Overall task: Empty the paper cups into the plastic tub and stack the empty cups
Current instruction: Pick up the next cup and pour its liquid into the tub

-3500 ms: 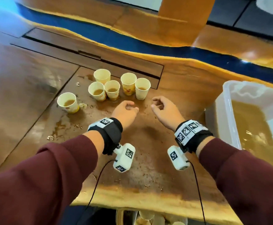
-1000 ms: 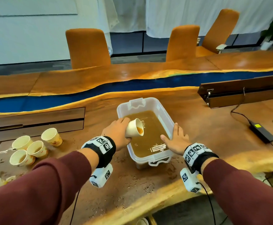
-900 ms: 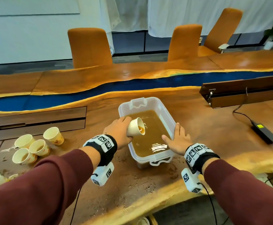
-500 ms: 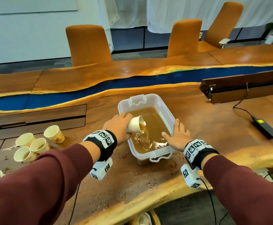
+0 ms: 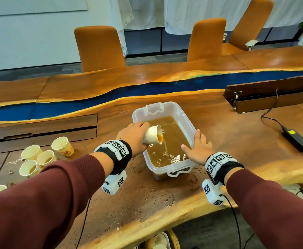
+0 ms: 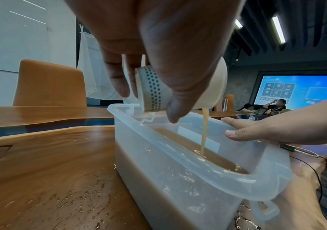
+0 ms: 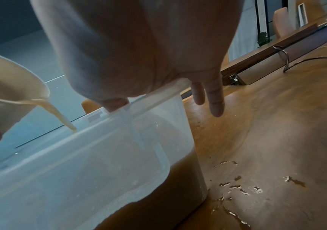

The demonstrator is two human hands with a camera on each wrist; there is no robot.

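Head view: bright, even daylight from the curtained windows [image 5: 192, 13] at the rear; pale glare streaks the polished surface [image 5: 276, 62], and wide-angle distortion bows its far edge. Left wrist view: ceiling strip lights [image 6: 277, 28] and a glowing wall screen [image 6: 296, 91] burn bright against a dim room; the left hand [image 6: 158, 38] looms large, soft and shadowed. Right wrist view: dimmer, with the right hand [image 7: 139, 46] blurred and backlit; wet patches [image 7: 235, 186] glint on the surface, and straight lines curve toward the frame edges.
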